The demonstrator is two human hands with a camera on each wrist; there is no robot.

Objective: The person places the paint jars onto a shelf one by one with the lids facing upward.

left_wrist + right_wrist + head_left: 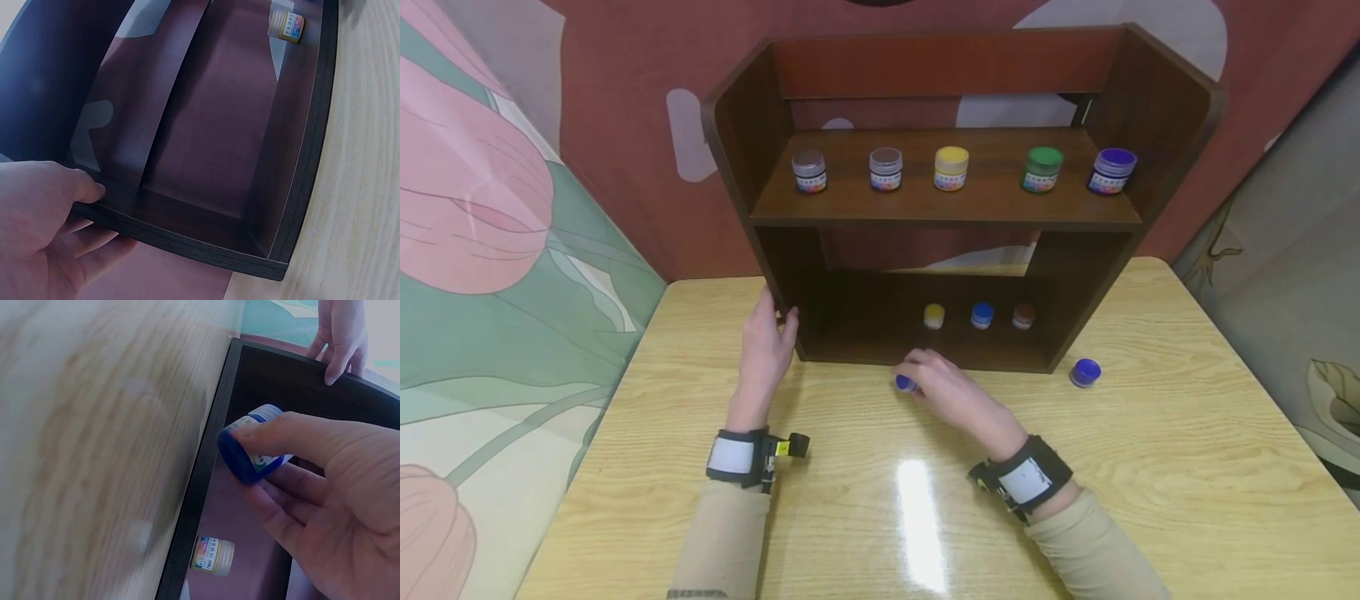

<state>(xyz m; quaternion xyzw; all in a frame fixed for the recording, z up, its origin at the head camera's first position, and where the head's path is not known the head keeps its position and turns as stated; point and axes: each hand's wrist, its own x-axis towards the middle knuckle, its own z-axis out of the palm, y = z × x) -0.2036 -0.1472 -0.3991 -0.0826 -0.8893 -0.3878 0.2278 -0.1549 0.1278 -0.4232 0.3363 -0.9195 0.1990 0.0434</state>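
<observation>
My left hand (766,342) grips the left side panel of a dark brown wooden shelf unit (947,223), the thumb on the inner face and the fingers outside, as the left wrist view shows. Between thumb and fingers, my right hand (951,392) pinches a small blue paint jar (253,447) with a printed label. It is tilted over, close in front of the bottom board's front edge. Just behind, on the lower level, stand a yellow jar (933,317), a blue jar (982,316) and a brown jar (1023,317).
The upper board carries several larger jars, among them a yellow one (951,169), a green one (1042,170) and a purple one (1112,172). Another blue-purple jar (1086,372) stands on the light wood table (1187,467), right of the shelf. Patterned cloth (617,167) hangs behind.
</observation>
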